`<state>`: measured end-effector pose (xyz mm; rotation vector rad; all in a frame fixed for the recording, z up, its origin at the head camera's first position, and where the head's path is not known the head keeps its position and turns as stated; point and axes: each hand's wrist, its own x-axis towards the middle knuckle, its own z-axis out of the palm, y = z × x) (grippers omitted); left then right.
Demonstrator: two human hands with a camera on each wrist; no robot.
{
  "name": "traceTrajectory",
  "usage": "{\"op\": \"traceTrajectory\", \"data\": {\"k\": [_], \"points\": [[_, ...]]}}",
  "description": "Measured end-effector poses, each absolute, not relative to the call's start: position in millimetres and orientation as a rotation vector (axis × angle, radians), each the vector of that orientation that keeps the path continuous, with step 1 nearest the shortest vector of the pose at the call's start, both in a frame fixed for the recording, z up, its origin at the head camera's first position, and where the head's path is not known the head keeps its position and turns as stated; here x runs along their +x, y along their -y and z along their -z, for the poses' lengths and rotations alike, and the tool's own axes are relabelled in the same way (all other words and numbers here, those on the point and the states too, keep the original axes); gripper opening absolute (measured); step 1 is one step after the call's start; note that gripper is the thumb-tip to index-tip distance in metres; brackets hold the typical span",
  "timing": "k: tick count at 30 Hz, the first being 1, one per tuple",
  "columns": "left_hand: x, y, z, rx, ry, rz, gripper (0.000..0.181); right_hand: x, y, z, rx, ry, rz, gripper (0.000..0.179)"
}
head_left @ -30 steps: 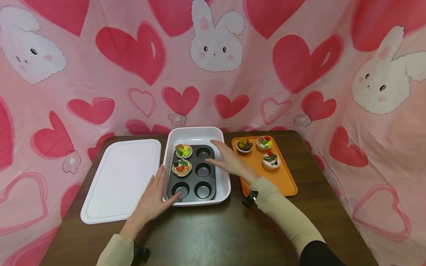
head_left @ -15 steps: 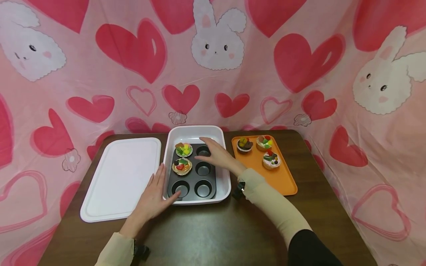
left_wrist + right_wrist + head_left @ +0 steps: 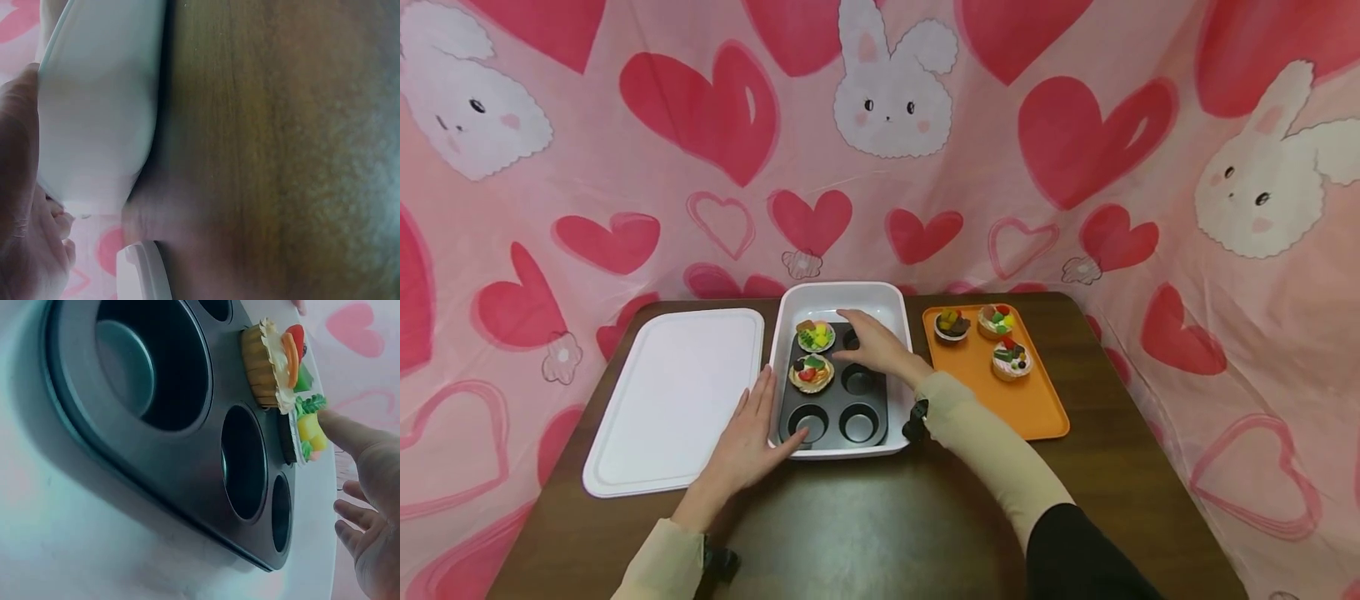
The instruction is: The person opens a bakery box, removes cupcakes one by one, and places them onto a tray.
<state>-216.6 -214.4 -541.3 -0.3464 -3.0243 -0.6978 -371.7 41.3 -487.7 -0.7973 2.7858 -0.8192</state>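
- Far tart (image 3: 815, 335), green and yellow topping: sits in the far left cup of the muffin tin (image 3: 833, 398).
- Second tart (image 3: 811, 374), fruit-topped: in the middle left cup; the other four cups hold no tart.
- Right hand (image 3: 876, 342): over the tin's far right side, thumb and fingers well parted, gripping nothing; close to the far tart, contact uncertain.
- Left hand (image 3: 752, 437): fingers extended, thumb spread, resting against the near left rim of the white basin (image 3: 850, 296), grasping nothing.
- Step in hand, as judged: the right hand is at the far tart, either to take or to leave it; which, cannot be told.
- Next move, as judged: calls for a light pinch at the tart's side, sparing the topping, or a clean lift away.
- Orange tray (image 3: 1026, 412), right: three cakes (image 3: 1011, 361).
- White board (image 3: 685, 392), left, on the bench (image 3: 850, 517).
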Motion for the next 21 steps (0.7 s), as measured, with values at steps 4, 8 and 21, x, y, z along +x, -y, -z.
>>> {"op": "traceTrajectory", "data": {"k": [4, 8, 21], "points": [[-217.2, 216.4, 541.6, -0.348, 3.000, 0.696, 0.117, -374.7, -34.0, 490.0, -0.788, -2.784, 0.811, 0.086], [-217.9, 214.9, 543.2, -0.363, 2.991, 0.713, 0.118, -376.2, -31.5, 493.1, -0.762, -2.796, 0.807, 0.085], [-218.1, 213.8, 542.6, -0.340, 3.008, 0.720, 0.117, -387.8, -12.2, 497.1, -0.689, -2.752, 0.791, 0.087]]}}
